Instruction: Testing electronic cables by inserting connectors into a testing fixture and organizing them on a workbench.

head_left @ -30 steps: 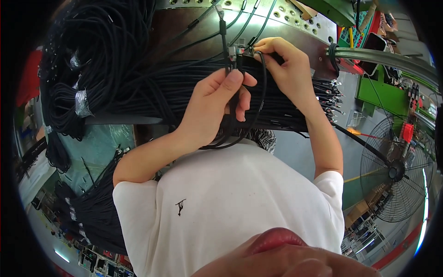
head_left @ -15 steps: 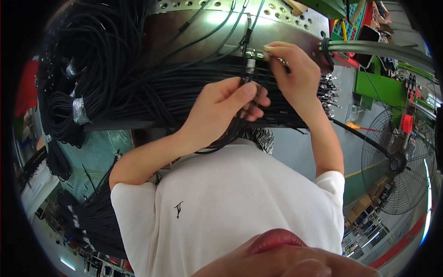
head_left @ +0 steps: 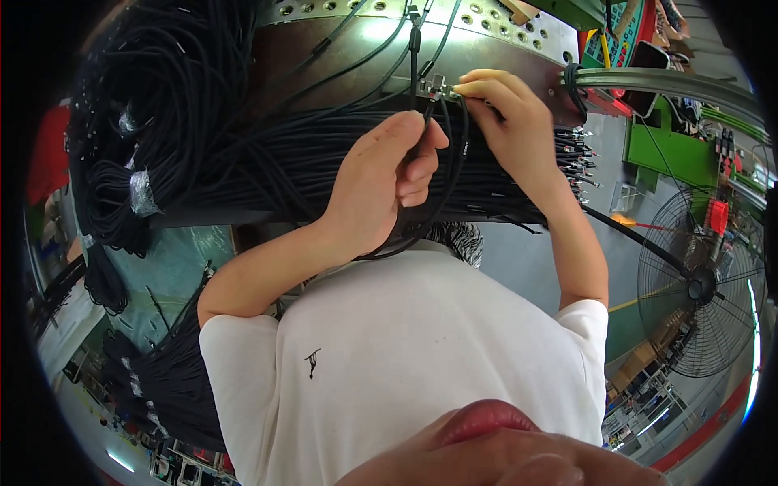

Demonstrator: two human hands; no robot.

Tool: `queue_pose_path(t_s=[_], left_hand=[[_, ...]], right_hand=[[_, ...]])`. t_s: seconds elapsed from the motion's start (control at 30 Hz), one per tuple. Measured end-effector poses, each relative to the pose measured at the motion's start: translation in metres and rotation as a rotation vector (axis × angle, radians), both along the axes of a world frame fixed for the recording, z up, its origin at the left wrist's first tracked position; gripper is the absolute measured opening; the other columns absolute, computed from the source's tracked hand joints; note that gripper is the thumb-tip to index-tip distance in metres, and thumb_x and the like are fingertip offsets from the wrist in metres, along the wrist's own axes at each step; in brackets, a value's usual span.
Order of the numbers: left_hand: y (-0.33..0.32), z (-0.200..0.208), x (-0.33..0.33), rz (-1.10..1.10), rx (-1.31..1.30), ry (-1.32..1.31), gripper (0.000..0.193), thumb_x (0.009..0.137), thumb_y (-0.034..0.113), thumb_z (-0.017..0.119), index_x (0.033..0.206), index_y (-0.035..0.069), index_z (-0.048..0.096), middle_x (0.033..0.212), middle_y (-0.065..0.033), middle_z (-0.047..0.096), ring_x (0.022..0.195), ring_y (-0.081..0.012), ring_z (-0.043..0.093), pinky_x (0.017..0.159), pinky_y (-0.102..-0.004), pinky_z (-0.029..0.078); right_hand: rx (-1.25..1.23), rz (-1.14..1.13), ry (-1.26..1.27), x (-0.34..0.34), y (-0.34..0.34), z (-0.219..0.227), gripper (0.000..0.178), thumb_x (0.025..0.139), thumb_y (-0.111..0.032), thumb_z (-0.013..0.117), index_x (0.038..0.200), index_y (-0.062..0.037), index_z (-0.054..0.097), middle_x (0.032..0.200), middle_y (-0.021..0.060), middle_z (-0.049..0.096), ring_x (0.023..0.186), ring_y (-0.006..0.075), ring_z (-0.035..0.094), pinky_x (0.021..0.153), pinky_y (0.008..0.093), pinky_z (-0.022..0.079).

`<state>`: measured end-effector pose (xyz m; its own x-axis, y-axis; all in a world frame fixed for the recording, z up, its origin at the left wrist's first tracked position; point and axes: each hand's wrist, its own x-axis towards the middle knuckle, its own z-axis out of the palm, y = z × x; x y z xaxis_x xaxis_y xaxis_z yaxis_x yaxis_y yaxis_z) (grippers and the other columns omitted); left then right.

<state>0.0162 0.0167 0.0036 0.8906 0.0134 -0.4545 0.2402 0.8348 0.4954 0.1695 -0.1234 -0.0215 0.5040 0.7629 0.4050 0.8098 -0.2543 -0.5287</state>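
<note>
My left hand (head_left: 381, 182), left of centre, is closed round a black cable (head_left: 429, 113) whose upper end rises past the thumb toward a small metal fitting (head_left: 438, 87). Just right of it, my right hand (head_left: 515, 121) pinches the fitting's right end between thumb and fingertips; the exact grip is partly hidden. Another black cable loop (head_left: 463, 162) hangs down from the fitting between my hands. Behind both hands lies a thick row of black cables (head_left: 284, 154), many with metal ends at the right.
A metal panel with round holes (head_left: 502, 28) stands at the back. Coiled black cables (head_left: 162, 105), tied with clear wrap (head_left: 142, 194), fill the left. A metal rail (head_left: 648, 81) juts in at the right, above a black floor fan (head_left: 698, 285).
My left hand has shifted a little left and turned; the silver connector that showed above its thumb no longer shows there. My right hand has come slightly left at the fitting.
</note>
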Motion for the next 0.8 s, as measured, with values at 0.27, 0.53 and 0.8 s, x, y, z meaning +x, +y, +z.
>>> queue_pose_path(t_s=[0.27, 0.53, 0.8], left_hand=[[0.024, 0.024, -0.007, -0.522, 0.439, 0.007, 0.032, 0.104, 0.027, 0.049, 0.099, -0.001, 0.063, 0.081, -0.0082, 0.066, 0.068, -0.0121, 0.061, 0.066, -0.0250, 0.050], [0.054, 0.074, -0.025, -0.170, 0.135, -0.421, 0.051, 0.107, 0.039, 0.028, 0.103, -0.006, 0.053, 0.044, -0.0133, 0.054, 0.029, -0.0162, 0.046, 0.031, -0.0284, 0.038], [0.008, 0.019, -0.016, -0.544, 0.126, -0.149, 0.053, 0.105, 0.031, 0.030, 0.117, -0.011, 0.059, 0.066, -0.0144, 0.065, 0.048, -0.0165, 0.057, 0.046, -0.0270, 0.046]], right_hand=[[-0.206, 0.161, -0.572, 0.010, -0.016, 0.035, 0.026, 0.072, -0.011, 0.067, 0.097, -0.0104, 0.063, 0.093, 0.0023, 0.061, 0.092, 0.0192, 0.063, 0.074, 0.0292, 0.052], [0.086, -0.094, 0.148, 0.010, -0.025, -0.009, 0.018, 0.079, -0.006, 0.076, 0.092, -0.0035, 0.064, 0.095, 0.0063, 0.068, 0.087, 0.0236, 0.064, 0.068, 0.0323, 0.051], [0.024, -0.046, -0.063, 0.008, -0.021, -0.010, 0.017, 0.080, -0.003, 0.073, 0.091, -0.0044, 0.059, 0.092, 0.0062, 0.066, 0.082, 0.0267, 0.063, 0.069, 0.0355, 0.051]])
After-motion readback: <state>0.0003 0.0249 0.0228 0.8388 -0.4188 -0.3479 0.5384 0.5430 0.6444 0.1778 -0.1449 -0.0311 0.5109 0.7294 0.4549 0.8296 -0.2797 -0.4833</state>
